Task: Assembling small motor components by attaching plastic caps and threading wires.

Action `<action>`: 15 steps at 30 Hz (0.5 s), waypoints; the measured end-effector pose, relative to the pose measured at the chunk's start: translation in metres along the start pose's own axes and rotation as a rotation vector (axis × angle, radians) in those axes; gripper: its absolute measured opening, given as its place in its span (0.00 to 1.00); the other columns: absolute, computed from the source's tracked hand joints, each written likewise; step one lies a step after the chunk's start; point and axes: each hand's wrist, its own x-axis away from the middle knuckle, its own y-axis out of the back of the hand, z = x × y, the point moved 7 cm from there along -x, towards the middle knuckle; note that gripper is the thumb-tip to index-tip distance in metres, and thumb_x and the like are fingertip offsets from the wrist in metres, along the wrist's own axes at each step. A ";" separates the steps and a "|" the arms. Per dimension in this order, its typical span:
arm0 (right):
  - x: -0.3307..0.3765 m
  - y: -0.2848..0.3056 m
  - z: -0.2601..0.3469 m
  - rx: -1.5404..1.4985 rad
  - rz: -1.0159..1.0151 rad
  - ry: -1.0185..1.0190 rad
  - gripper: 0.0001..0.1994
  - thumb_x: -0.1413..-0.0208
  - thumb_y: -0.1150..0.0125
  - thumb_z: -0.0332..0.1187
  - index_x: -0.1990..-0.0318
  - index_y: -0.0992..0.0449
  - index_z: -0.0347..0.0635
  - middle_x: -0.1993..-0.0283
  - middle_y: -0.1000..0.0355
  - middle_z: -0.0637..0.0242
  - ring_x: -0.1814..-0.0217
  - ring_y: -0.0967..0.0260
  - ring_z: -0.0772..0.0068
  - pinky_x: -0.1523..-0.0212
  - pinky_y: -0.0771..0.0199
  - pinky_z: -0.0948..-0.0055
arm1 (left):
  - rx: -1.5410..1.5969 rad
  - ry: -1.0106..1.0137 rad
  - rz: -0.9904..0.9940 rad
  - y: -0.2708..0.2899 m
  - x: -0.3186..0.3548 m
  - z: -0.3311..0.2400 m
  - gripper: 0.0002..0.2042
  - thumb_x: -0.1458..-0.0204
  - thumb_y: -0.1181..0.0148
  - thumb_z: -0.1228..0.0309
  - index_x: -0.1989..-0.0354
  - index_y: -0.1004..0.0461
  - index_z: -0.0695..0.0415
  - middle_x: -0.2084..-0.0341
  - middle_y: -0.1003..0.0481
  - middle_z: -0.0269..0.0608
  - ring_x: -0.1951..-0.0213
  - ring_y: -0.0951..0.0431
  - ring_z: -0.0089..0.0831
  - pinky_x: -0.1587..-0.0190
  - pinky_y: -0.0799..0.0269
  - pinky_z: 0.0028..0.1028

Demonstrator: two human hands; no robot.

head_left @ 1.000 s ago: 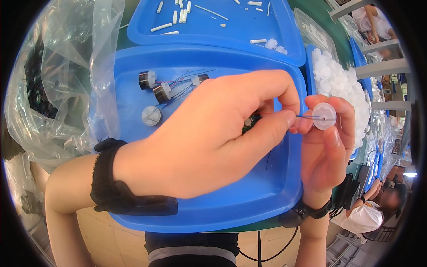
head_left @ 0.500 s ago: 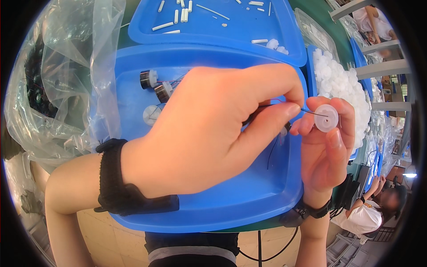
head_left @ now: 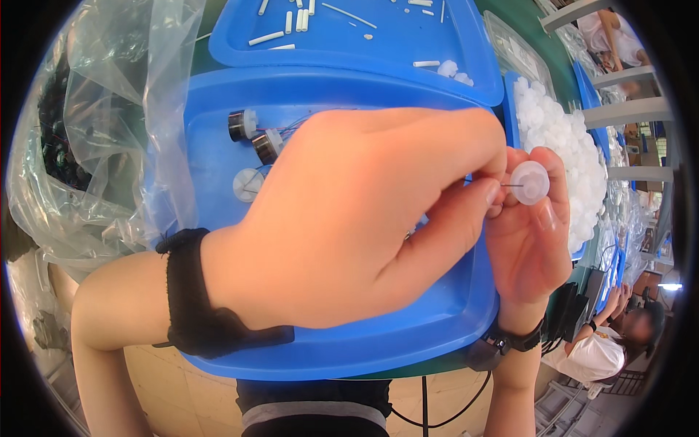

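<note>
Green desk (head_left: 542,69) carries blue tray (head_left: 342,342), plastic bag (head_left: 109,124). Right hand (head_left: 528,233) fingers grasp white disc (head_left: 529,182); left hand (head_left: 357,218) fingers pinch thin wire (head_left: 510,185).

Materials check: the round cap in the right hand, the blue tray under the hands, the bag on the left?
Round cap: looks like translucent whitish plastic, matte; light shows faintly through it. Blue tray: moulded plastic, smooth and semi-gloss, going by its soft highlights and rounded rim. Bag: thin clear plastic film, crinkled and shiny, contents visible through it.

The left hand (head_left: 349,218) reaches across, thumb and forefinger pinched, meeting the raised right hand's (head_left: 528,233) curled fingertips.
</note>
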 end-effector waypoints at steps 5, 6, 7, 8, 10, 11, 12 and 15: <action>0.001 -0.007 0.004 0.193 0.071 0.042 0.20 0.50 0.52 0.28 0.49 0.43 0.33 0.51 0.39 0.52 0.52 0.38 0.67 0.53 0.39 0.71 | -0.219 -0.152 -0.153 0.004 0.002 -0.009 0.06 0.64 0.46 0.83 0.76 0.28 0.59 0.86 0.31 0.33 0.85 0.34 0.21 0.85 0.43 0.17; 0.001 -0.008 0.005 0.234 0.064 0.058 0.20 0.50 0.51 0.28 0.49 0.43 0.33 0.51 0.39 0.52 0.52 0.38 0.68 0.53 0.39 0.71 | -0.240 -0.144 -0.166 0.005 0.002 -0.010 0.07 0.65 0.45 0.83 0.76 0.28 0.59 0.86 0.32 0.33 0.85 0.35 0.21 0.85 0.44 0.17; 0.001 -0.009 0.006 0.251 0.058 0.076 0.20 0.51 0.50 0.28 0.50 0.42 0.33 0.51 0.38 0.52 0.52 0.38 0.68 0.52 0.39 0.71 | -0.259 -0.144 -0.177 0.006 0.002 -0.012 0.07 0.66 0.45 0.84 0.77 0.28 0.59 0.86 0.32 0.33 0.85 0.35 0.21 0.85 0.43 0.17; 0.001 -0.010 0.007 0.271 0.042 0.085 0.20 0.51 0.49 0.28 0.50 0.42 0.33 0.51 0.38 0.53 0.52 0.38 0.69 0.52 0.39 0.71 | -0.277 -0.143 -0.188 0.007 0.003 -0.013 0.07 0.68 0.45 0.84 0.78 0.28 0.59 0.87 0.32 0.34 0.85 0.35 0.22 0.85 0.43 0.17; 0.001 -0.012 0.007 0.312 0.003 0.094 0.20 0.51 0.48 0.28 0.50 0.42 0.32 0.52 0.37 0.54 0.52 0.38 0.70 0.52 0.39 0.72 | -0.293 -0.167 -0.209 0.008 0.003 -0.014 0.07 0.69 0.44 0.85 0.79 0.28 0.60 0.87 0.32 0.34 0.85 0.34 0.22 0.85 0.42 0.17; 0.001 -0.013 0.007 0.328 -0.011 0.098 0.20 0.51 0.48 0.28 0.50 0.42 0.32 0.53 0.37 0.55 0.53 0.38 0.70 0.52 0.40 0.72 | -0.295 -0.184 -0.221 0.009 0.004 -0.015 0.07 0.70 0.44 0.85 0.79 0.28 0.60 0.87 0.33 0.34 0.85 0.34 0.22 0.85 0.42 0.17; 0.001 -0.014 0.007 0.345 -0.025 0.102 0.20 0.51 0.48 0.28 0.51 0.42 0.32 0.53 0.37 0.55 0.53 0.38 0.71 0.52 0.40 0.73 | -0.284 -0.209 -0.236 0.009 0.005 -0.013 0.07 0.70 0.44 0.85 0.80 0.28 0.61 0.87 0.33 0.35 0.85 0.34 0.22 0.85 0.41 0.17; 0.001 -0.017 0.008 0.387 -0.043 0.120 0.20 0.51 0.48 0.28 0.51 0.41 0.32 0.55 0.35 0.58 0.54 0.38 0.73 0.52 0.40 0.74 | -0.269 -0.270 -0.276 0.010 0.007 -0.012 0.07 0.71 0.44 0.86 0.81 0.29 0.63 0.88 0.33 0.36 0.85 0.33 0.23 0.84 0.40 0.17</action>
